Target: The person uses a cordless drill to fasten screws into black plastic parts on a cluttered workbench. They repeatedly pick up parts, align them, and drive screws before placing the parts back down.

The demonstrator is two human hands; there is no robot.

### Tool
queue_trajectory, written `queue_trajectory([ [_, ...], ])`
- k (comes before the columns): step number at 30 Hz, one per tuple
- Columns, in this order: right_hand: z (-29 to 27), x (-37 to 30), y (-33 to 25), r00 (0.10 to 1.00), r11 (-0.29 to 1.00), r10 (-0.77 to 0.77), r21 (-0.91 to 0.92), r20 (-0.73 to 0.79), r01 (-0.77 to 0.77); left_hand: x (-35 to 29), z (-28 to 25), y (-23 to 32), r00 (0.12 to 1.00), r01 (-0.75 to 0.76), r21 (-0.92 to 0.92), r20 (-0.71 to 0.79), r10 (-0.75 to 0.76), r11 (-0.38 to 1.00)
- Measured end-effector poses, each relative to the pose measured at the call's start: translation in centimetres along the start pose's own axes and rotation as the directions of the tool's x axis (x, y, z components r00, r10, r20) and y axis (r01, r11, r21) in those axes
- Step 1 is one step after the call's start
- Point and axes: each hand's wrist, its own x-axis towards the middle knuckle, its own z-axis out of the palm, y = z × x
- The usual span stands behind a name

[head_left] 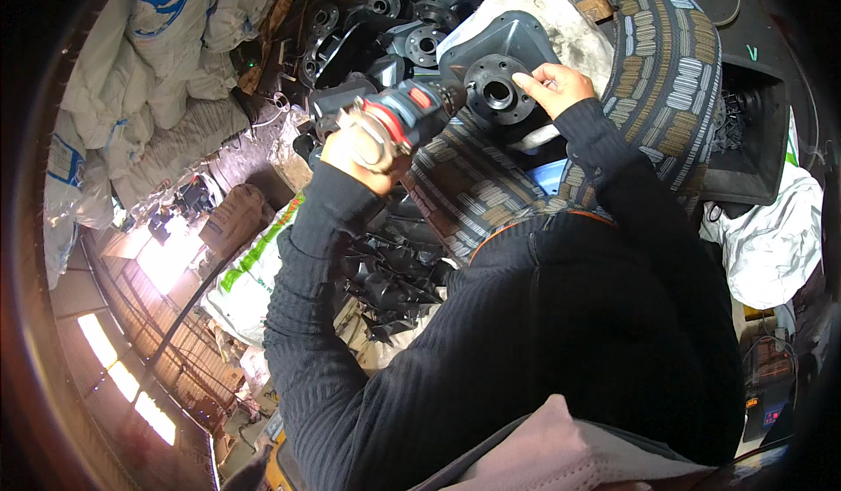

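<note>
A black plastic part [515, 37] with a round flange [498, 91] lies before me, its flange facing up; small holes ring a wide central opening. My left hand [355, 151] is wrapped round a blue and red cordless drill [405, 113]. The drill's black chuck points right, close against the flange's left edge; I cannot tell whether its tip touches. At the flange's right rim, my right hand [561, 91] has thumb and forefinger pinched together over the ring of holes. Anything small between those fingertips is hidden.
Several similar black flanged parts [424, 46] are heaped beyond the drill. A patterned cushion [653, 79] curves along the right, beside a black bin [745, 171] of small pieces. White sacks [166, 62] are stacked at left. More black pieces [390, 285] lie below my left forearm.
</note>
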Motion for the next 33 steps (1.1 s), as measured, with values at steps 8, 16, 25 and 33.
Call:
queue_trajectory([
  [8,0.0,-0.1,0.8,0.999,0.999,0.026,0.024,0.024,-0.027,-1.6,3.4,-0.4,0.981,0.177,-0.295,-0.028,-0.193,0.939],
  [16,-0.1,0.4,0.8,1.0,0.999,-0.012,-0.052,0.024,0.013,-0.3,2.4,0.7,0.995,-0.019,0.093,-0.097,0.029,0.995],
  [25,-5.3,-0.9,2.2,0.877,0.516,0.01,0.749,0.48,-0.416,-8.2,5.9,3.7,0.967,0.07,-0.327,-0.208,-0.144,0.942],
  [33,-3.2,-7.7,0.9,0.878,0.541,0.07,0.722,0.473,-0.431,-9.6,5.8,8.7,0.93,-0.223,-0.091,-0.319,0.184,0.971],
])
